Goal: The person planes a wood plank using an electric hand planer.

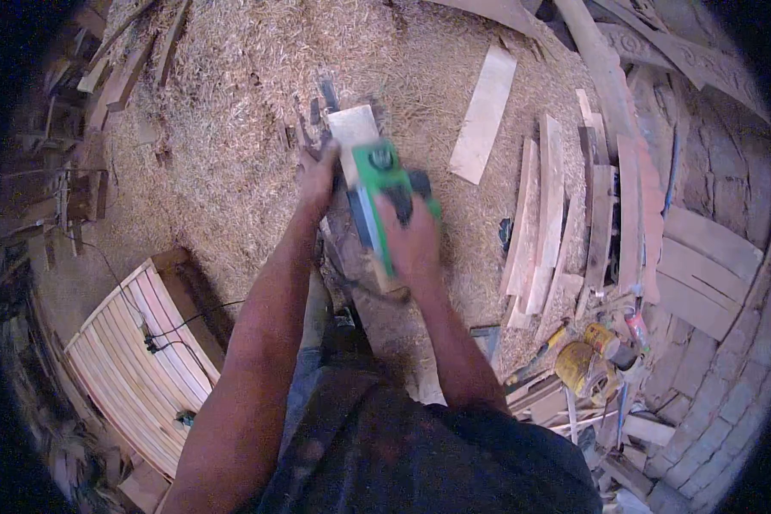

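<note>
A green power planer [384, 176], blurred at its edges, lies over a pale wooden board [352, 124]. My right hand [411, 236] is wrapped round the planer's dark handle. My left hand [317, 171] is beside the board's left edge, near its far end, with fingers apart; the thumb reaches toward the board, and whether it touches is unclear. The board slants from upper left to lower right, and its near end shows below the planer. Dark metal parts show just beyond the board's far end.
Wood shavings [231, 111] cover the floor. A loose plank [484, 116] lies at the upper right, with stacked boards [544, 214] further right. Yellow containers [587, 368] and tools stand at the lower right. A slatted wooden panel [146, 343] and a dark cable [184, 324] are at the lower left.
</note>
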### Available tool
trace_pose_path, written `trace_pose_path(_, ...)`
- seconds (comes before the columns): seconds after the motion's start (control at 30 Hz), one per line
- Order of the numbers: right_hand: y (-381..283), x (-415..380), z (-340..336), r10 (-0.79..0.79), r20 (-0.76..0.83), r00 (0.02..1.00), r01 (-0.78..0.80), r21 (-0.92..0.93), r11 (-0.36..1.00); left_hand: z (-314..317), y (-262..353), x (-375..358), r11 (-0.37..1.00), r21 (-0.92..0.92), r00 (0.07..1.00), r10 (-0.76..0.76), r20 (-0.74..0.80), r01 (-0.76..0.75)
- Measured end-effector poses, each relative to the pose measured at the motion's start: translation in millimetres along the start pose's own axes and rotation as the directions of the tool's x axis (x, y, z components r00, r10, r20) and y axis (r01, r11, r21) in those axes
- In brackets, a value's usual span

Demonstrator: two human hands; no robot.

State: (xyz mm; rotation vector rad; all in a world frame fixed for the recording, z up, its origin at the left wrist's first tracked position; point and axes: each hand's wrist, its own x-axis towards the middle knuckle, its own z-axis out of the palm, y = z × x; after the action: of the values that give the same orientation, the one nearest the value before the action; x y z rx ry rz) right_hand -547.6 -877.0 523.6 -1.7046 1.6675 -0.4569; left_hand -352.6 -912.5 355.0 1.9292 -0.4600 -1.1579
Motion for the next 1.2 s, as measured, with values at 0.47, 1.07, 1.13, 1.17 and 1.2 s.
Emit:
trace_pose_path(0.47, 98.5, -199.2, -13.7, 0.256, -0.073, 0.964, -0.264, -0.14, 0.954, 22.8, -38.1, 36.1, 0.986, -0.129, 0.994, 0.1, -0.051, -0.106)
trace_pose_path(1.07, -2.9, -21.2, 34.0, 0.071, -0.061, 0.996, -0.076, -0.077, 0.994, 13.9, -64.0, 58.1, 0.835, -0.544, 0.975, 0.046, 0.216, 0.081)
trace_pose_path(1.13, -8.8, -4.5, 37.3, 0.062, -0.042, 0.997, -0.065, -0.072, 0.995, 10.2, -60.9, 47.4, 0.746, -0.65, 0.938, 0.105, 0.331, 0.146)
trace_pose_path(1.17, -19.7, 6.7, 35.2, 0.075, -0.016, 0.997, -0.076, -0.077, 0.994, 7.3, -55.7, 43.1, 0.696, -0.695, 0.914, 0.144, 0.38, 0.179)
trace_pose_path(1.2, -28.2, 17.0, 34.6, 0.088, 0.011, 0.996, -0.087, -0.083, 0.993, 3.4, -47.2, 35.9, 0.644, -0.734, 0.886, 0.186, 0.426, 0.217)
